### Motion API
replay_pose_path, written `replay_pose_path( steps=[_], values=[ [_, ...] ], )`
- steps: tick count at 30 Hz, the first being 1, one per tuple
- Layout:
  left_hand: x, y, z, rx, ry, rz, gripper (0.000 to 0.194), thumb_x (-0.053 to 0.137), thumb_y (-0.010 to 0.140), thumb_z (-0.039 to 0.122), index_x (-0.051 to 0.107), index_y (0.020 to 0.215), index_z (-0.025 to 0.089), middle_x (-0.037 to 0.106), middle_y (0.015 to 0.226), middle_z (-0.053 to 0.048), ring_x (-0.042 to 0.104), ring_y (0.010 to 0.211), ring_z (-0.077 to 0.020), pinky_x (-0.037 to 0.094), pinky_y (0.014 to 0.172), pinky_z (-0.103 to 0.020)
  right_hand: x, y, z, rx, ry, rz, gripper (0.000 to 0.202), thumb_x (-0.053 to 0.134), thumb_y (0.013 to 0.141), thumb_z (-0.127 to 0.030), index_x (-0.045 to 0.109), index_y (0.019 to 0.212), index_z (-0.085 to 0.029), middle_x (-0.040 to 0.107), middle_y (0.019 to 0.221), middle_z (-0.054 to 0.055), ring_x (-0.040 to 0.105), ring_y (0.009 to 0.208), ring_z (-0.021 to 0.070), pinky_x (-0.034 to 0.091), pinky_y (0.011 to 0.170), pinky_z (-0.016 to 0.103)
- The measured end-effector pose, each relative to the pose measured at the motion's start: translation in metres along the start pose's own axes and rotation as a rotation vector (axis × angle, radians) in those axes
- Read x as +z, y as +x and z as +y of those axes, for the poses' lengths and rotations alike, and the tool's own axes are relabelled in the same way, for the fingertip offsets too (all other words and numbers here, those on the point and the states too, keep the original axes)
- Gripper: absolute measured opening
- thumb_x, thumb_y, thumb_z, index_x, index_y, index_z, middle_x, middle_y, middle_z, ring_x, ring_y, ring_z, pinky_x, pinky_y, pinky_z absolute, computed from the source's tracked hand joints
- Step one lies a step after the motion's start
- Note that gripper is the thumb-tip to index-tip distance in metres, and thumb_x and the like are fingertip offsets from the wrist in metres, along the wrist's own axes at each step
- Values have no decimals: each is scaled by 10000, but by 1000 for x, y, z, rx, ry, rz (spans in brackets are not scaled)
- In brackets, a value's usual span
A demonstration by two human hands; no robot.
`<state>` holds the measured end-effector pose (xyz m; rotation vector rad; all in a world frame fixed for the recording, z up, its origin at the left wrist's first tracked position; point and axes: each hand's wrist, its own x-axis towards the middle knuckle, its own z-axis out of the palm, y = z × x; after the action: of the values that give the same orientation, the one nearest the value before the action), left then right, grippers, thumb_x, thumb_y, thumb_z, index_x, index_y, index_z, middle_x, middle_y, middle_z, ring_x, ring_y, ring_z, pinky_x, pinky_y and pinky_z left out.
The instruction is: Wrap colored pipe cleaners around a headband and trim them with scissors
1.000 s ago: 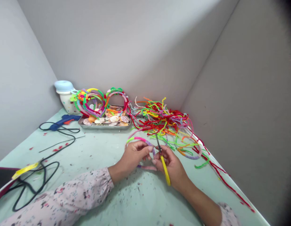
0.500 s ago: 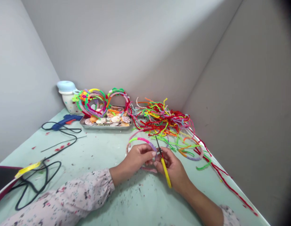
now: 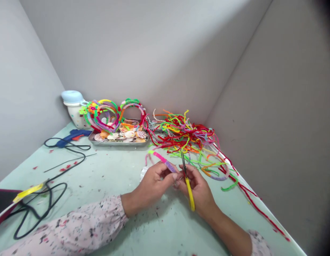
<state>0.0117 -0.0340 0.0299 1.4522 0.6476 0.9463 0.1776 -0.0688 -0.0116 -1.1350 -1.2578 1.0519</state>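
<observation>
My left hand [image 3: 159, 179] is closed on a headband wrapped in coloured pipe cleaner [image 3: 161, 157], with green, pink and purple stretches showing. The purple end runs between thumb and fingers; part of the band is hidden behind the hand. Yellow-handled scissors [image 3: 190, 193] rest in my right hand [image 3: 198, 190], blades pointing up and away. The right fingertips meet the left ones at the band's purple end, and what they pinch there is too small to make out. A white crumpled piece [image 3: 143, 173] lies beside the left hand.
Behind the hands spreads a tangled heap of pipe cleaners [image 3: 181, 133]. A metal tray [image 3: 119, 143] holds shells, with wrapped headbands [image 3: 107, 113] above it. At the left are a blue glue gun [image 3: 71, 137], black cord [image 3: 66, 170] and a lidded white jar [image 3: 75, 113].
The headband has turned in my left hand, so its arc now looks like a straighter strip pointing up-left. The scissors stand more upright in my right hand. The view has shifted slightly.
</observation>
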Motion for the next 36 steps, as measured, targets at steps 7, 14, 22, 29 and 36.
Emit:
replay_pose_path(
  steps=[7,14,22,29,36],
  values=[
    [-4,5,0,12,-57,0,143,640,824,277,619,883,148,617,810,-16,545,680,-106,448,654,-230,-4,3,-2,-124,-203,171,379,710,755,-303,554,1091,-224,648,857,11,634,754,156,527,717,288],
    [-11,14,-6,-169,-59,77,189,644,797,314,592,801,133,593,613,7,515,570,-99,410,585,-223,-9,3,0,-160,-506,169,352,650,801,-371,586,1106,-209,659,850,29,620,736,168,514,692,292],
    [-19,20,-24,-136,-44,126,155,596,809,252,584,924,150,648,735,-12,601,683,-121,464,678,-251,-13,7,-6,-30,-553,119,428,659,773,-370,573,1154,-197,657,846,28,611,733,174,510,689,293],
    [-22,24,-24,-112,-106,289,231,615,776,221,562,987,143,669,848,-43,645,732,-140,507,722,-289,-12,4,-15,-103,-851,60,383,632,801,-350,596,1151,-199,622,758,3,583,658,164,494,640,276],
    [-20,21,-20,-59,-147,321,238,595,801,236,525,1008,141,690,926,-76,660,742,-141,537,747,-306,-20,1,-10,-189,-1127,12,345,603,843,-315,577,1171,-213,661,960,52,639,829,204,493,683,300]
  ],
)
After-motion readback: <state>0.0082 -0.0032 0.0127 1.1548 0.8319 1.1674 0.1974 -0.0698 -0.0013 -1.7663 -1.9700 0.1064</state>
